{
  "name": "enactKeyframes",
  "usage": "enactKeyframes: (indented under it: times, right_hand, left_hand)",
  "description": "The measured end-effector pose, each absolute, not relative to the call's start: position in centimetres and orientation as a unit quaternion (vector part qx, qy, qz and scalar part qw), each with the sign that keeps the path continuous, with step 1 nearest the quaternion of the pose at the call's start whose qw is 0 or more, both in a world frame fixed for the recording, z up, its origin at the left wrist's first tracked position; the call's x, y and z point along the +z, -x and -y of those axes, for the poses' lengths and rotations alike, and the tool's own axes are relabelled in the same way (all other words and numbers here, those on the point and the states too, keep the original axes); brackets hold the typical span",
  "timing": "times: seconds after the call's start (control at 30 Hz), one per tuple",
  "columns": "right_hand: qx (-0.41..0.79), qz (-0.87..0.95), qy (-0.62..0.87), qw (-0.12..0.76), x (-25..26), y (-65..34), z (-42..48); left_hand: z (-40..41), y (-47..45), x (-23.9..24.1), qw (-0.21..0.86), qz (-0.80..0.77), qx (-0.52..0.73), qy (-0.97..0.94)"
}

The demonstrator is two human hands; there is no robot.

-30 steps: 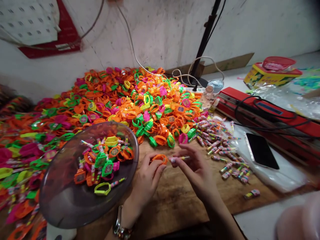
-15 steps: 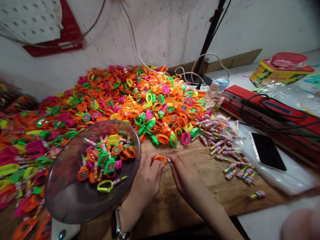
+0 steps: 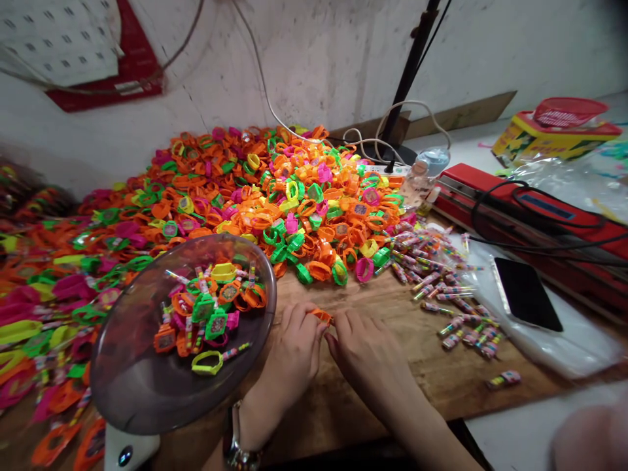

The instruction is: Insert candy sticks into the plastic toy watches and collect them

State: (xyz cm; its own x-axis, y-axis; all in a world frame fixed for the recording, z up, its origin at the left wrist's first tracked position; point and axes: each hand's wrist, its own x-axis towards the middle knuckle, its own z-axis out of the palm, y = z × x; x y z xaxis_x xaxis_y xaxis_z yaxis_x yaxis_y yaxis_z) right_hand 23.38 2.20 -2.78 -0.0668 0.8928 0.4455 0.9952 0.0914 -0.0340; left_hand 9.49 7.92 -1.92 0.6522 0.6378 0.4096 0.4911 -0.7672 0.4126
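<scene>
Both our hands now close together on one orange toy watch.

A second ago our right hand held a candy stick clear of the orange toy watch; now the stick is hidden and right fingertips press against the watch, pinched by our left hand over the wooden board, just beside the grey bowl. The hands have drawn nearer us.
</scene>
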Motion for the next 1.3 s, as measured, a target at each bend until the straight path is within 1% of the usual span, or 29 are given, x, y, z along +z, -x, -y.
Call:
enactKeyframes:
  times: [0.1,0.2,0.3,0.4,0.5,0.63,0.73,0.8,0.87,0.9,0.93,1.0,1.03,1.07,1.13,1.2,1.3]
  right_hand:
    - [-0.176,0.737,0.629,0.173,-3.3,-23.3,-2.6]
    - [-0.187,0.771,0.573,0.206,-4.1,-23.2,-3.0]
    - [-0.180,0.777,0.554,0.240,-4.7,-22.8,-3.4]
    - [-0.167,0.767,0.561,0.263,-4.9,-22.6,-3.8]
    - [-0.163,0.776,0.547,0.269,-4.8,-22.7,-3.9]
    - [-0.146,0.795,0.511,0.291,-4.5,-22.3,-3.8]
    - [-0.104,0.795,0.522,0.291,-3.8,-22.5,-4.1]
    - [-0.073,0.774,0.570,0.266,-3.6,-24.0,-4.5]
    - [-0.065,0.715,0.662,0.213,-4.0,-27.0,-4.9]
    - [-0.068,0.670,0.718,0.175,-4.6,-29.0,-4.9]
    - [-0.068,0.609,0.781,0.120,-5.3,-30.9,-4.9]
    - [-0.058,0.518,0.853,0.024,-7.0,-34.6,-4.6]
    - [-0.055,0.504,0.862,0.012,-7.9,-36.0,-4.4]
    - [-0.053,0.500,0.865,0.006,-8.6,-37.1,-4.3]
    - [-0.054,0.511,0.858,0.017,-9.8,-38.5,-4.3]
    - [-0.055,0.528,0.847,0.027,-10.5,-39.2,-4.4]
    - [-0.045,0.562,0.825,0.041,-11.3,-40.1,-4.5]
  left_hand:
    - [-7.9,-9.0,-2.0,0.152,-0.304,0.244,-0.908]
    - [-7.7,-8.1,-1.8,0.154,-0.317,0.216,-0.910]
    - [-7.6,-7.4,-1.6,0.161,-0.362,0.197,-0.897]
    - [-7.4,-7.1,-1.4,0.181,-0.409,0.215,-0.868]
    - [-7.3,-7.2,-1.4,0.196,-0.417,0.233,-0.856]
    - [-6.7,-7.3,-1.3,0.172,-0.409,0.243,-0.862]
    - [-6.5,-6.7,-0.3,0.105,-0.413,0.256,-0.868]
    - [-6.9,-5.9,0.8,0.004,-0.456,0.274,-0.847]
    - [-7.6,-5.5,1.9,-0.114,-0.532,0.283,-0.790]
    - [-8.0,-5.6,2.1,-0.155,-0.561,0.282,-0.763]
    - [-8.4,-6.1,2.1,-0.172,-0.574,0.279,-0.750]
    - [-9.3,-8.1,1.0,-0.137,-0.545,0.283,-0.777]
    - [-9.9,-9.5,0.0,-0.091,-0.508,0.281,-0.810]
    - [-10.5,-11.0,-1.2,-0.038,-0.475,0.273,-0.836]
    - [-12.0,-14.1,-3.6,0.056,-0.466,0.229,-0.853]
    - [-13.5,-16.3,-5.4,0.077,-0.471,0.222,-0.851]
    - [-14.8,-17.0,-6.7,0.091,-0.473,0.223,-0.847]
